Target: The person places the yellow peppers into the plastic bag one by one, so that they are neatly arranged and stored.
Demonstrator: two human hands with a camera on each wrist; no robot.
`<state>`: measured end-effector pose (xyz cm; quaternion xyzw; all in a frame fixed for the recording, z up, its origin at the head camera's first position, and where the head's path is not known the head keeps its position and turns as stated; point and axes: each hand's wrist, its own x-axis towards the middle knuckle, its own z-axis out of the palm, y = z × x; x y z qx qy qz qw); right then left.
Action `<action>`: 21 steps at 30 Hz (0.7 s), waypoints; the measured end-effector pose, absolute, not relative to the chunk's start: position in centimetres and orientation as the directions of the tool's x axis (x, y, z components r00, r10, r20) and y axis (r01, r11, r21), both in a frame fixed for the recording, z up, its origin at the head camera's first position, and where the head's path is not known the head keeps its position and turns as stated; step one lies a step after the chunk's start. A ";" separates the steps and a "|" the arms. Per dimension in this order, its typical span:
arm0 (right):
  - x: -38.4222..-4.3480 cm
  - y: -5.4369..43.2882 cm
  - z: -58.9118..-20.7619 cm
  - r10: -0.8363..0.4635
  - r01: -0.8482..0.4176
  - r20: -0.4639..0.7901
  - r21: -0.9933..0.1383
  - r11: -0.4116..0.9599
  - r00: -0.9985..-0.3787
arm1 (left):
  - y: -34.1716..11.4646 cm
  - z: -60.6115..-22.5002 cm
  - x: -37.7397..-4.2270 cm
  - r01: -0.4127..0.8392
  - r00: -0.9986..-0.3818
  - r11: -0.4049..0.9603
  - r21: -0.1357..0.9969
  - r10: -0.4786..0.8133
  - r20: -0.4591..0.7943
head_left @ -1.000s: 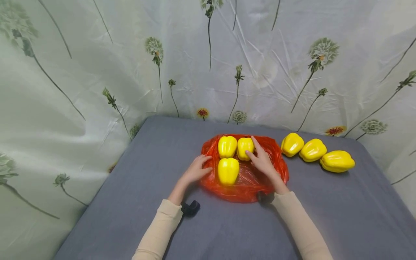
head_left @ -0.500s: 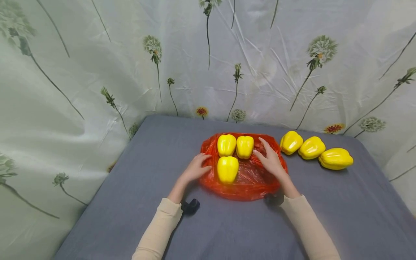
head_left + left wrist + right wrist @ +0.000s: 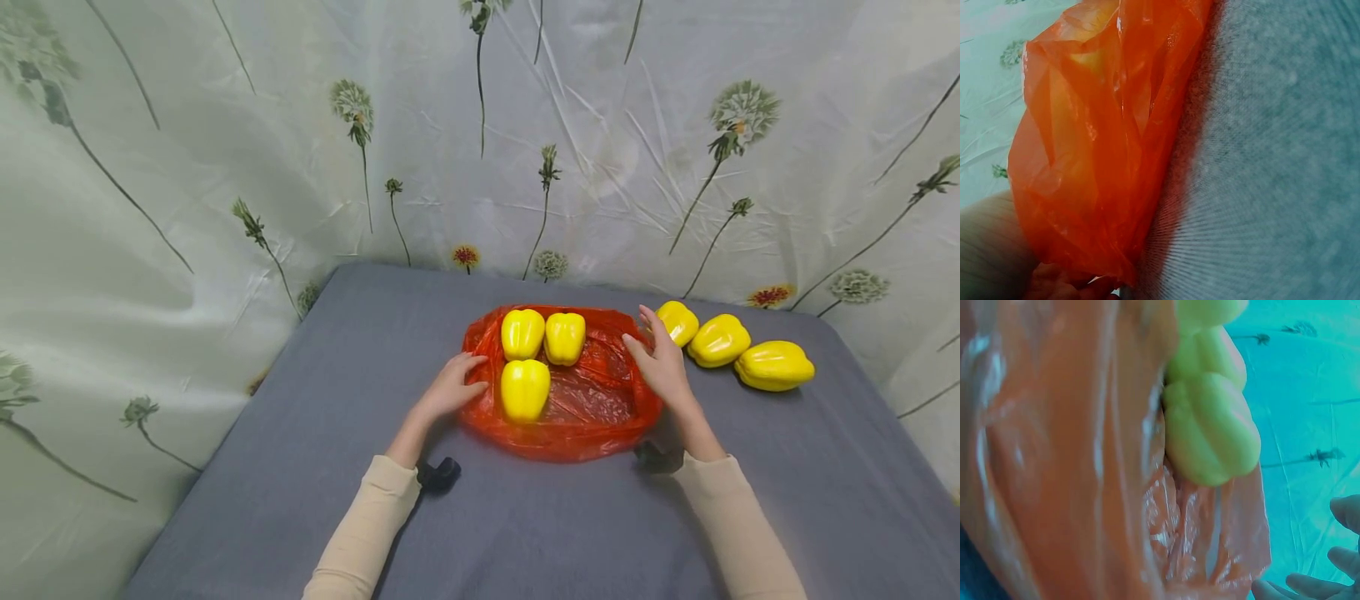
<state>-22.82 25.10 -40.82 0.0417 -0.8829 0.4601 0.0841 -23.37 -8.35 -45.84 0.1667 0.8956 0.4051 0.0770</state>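
A red plastic bag [image 3: 592, 400] lies spread with its mouth up on the table. Inside it sit three yellow bell peppers: two side by side at the back, one pepper [image 3: 525, 390] nearer the front. My left hand [image 3: 450, 386] holds the bag's left edge; in the left wrist view the plastic [image 3: 1097, 156] hides most of its fingers. Over the bag's right edge is my right hand [image 3: 663, 367], its fingers apart and holding nothing. It partly covers the nearest pepper [image 3: 678, 323] of a row outside the bag.
Two more yellow peppers, a middle one [image 3: 718, 340] and an end one [image 3: 775, 366], continue the row to the right. Grey cloth [image 3: 300, 467] covers the table. A curtain [image 3: 435, 142] printed with dandelions hangs behind and to the left.
My right hand has left the back-right pepper in the bag and moved right, over the bag's edge to the outer row. My left hand has stayed at the bag's left edge.
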 end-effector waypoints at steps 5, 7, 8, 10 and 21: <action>-22.7 26.2 -40.6 0.069 -0.116 0.185 -0.824 0.555 -0.980 | -8.4 -46.0 -23.4 0.242 -0.932 0.612 0.753 0.363 0.005; -22.5 26.6 -40.6 0.094 -0.093 0.171 -0.832 0.546 -0.981 | -8.4 -46.1 -23.4 0.235 -0.932 0.618 0.750 0.362 -0.007; -22.5 26.8 -40.5 0.106 -0.080 0.162 -0.837 0.541 -0.981 | -8.4 -46.1 -23.4 0.233 -0.932 0.621 0.749 0.362 -0.010; -22.4 27.2 -40.6 0.123 -0.059 0.147 -0.842 0.536 -0.981 | -8.5 -46.2 -23.4 0.235 -0.932 0.622 0.747 0.363 -0.009; -22.5 28.7 -41.0 0.238 0.013 0.155 -0.814 0.581 -0.959 | -8.4 -46.2 -23.5 0.236 -0.934 0.620 0.749 0.357 -0.001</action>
